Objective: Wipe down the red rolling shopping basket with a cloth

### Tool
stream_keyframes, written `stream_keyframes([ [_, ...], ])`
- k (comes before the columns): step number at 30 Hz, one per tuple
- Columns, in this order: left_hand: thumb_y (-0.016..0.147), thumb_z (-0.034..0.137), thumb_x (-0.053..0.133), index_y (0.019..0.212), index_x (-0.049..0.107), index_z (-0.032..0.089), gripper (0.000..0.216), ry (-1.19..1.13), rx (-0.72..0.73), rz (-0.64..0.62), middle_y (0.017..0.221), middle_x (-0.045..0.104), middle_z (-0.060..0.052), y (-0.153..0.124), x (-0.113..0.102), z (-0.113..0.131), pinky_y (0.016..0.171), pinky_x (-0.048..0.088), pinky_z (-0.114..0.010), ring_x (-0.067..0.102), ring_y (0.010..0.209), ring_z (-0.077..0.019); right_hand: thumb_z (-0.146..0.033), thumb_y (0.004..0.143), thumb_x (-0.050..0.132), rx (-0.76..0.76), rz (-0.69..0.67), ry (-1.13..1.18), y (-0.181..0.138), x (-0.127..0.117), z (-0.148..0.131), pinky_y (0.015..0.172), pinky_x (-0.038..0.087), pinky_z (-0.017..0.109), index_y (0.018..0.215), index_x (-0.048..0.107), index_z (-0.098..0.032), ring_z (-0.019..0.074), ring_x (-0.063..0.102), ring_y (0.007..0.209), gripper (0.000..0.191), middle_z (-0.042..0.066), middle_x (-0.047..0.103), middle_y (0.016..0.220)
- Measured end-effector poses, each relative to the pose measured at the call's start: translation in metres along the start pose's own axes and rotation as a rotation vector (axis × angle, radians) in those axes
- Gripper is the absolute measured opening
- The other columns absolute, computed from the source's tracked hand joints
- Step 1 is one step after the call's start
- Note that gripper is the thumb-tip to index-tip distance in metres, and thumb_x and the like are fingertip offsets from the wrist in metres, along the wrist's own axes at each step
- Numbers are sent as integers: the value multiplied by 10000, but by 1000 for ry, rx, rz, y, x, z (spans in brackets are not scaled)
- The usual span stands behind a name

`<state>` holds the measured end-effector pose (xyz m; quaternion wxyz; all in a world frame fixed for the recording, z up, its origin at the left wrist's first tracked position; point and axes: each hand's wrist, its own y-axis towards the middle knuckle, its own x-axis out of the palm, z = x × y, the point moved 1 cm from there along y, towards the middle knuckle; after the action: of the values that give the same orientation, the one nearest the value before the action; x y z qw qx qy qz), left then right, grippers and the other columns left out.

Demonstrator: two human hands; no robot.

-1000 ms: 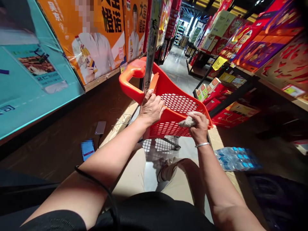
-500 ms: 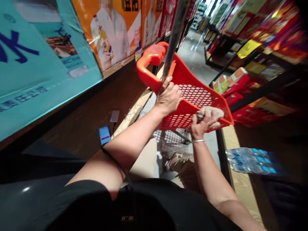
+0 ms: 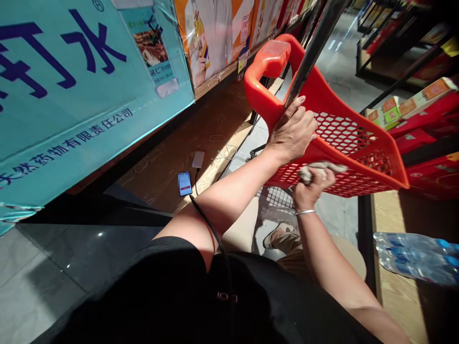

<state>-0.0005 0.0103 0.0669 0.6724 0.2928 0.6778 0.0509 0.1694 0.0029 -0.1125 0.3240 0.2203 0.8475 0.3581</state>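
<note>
Head view. Left hand point(image 3: 292, 133): grip clamped on the edge of the red basket point(image 3: 324, 93), knuckles up, at the foot of a metal pole point(image 3: 317, 43); whether it also closes round the pole cannot be told. Right hand point(image 3: 310, 188): grip closed on a bunched, pale cloth point(image 3: 337, 167), held at the outer side of the basket's mesh wall; contact between cloth and mesh not certain. A silvery bracelet point(image 3: 305, 212) circles the right wrist.

Basket location: in front of the wearer, between two rows of shelving, tilted in the frame. Its looped handle point(image 3: 274, 50) lies beyond the left hand, beside the pole.

Left side: phone point(image 3: 185, 185), screen lit, and pale flat device point(image 3: 198, 159) on a low wooden shelf point(image 3: 150, 167), near each other; turquoise carton point(image 3: 107, 95) and orange carton point(image 3: 218, 40) above. Right side: wrapped bottles point(image 3: 412, 255) lying on a wooden board point(image 3: 394, 291); red boxes point(image 3: 430, 177) farther along.
</note>
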Motion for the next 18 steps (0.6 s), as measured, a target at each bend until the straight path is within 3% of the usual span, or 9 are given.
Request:
stream_keyframes([
  [3,1066,348,292,1221,608,140,409,-5,8,11,1260,608,-126,-1,0,-2,1301,106,-483,461,1381,-280,-208,863,564,-203,-214,48,-1,6,-26,1072,415,540,1022,678,-233,282,457,1288,198,84,476,1335],
  [7,1058,340,294,1189,631,153,407,-22,26,64,1237,632,-132,-1,5,-6,1298,128,-499,496,1338,-295,-320,938,589,-287,-155,8,23,16,-23,1077,389,553,1096,686,-290,291,405,1331,188,61,482,1343],
  [9,1061,344,284,1182,634,159,414,-40,22,93,1221,638,-132,-1,9,-7,1297,126,-494,502,1328,-285,-311,963,565,-294,-201,-70,23,21,-13,1077,388,539,1126,690,-328,285,385,1330,206,42,494,1334],
  [15,1053,373,343,1114,649,176,369,-65,17,191,1147,650,-103,1,20,-13,1284,132,-532,503,1279,-293,-70,899,569,-381,-547,-266,-38,19,10,934,432,399,1037,766,-325,242,457,1081,351,47,601,1246],
  [18,1032,366,403,1030,662,196,310,-97,0,230,1104,653,-88,0,21,-15,1275,160,-543,533,1211,-285,-28,867,567,-415,-543,-257,-46,12,6,907,448,378,1028,775,-323,229,483,1062,395,37,625,1225],
])
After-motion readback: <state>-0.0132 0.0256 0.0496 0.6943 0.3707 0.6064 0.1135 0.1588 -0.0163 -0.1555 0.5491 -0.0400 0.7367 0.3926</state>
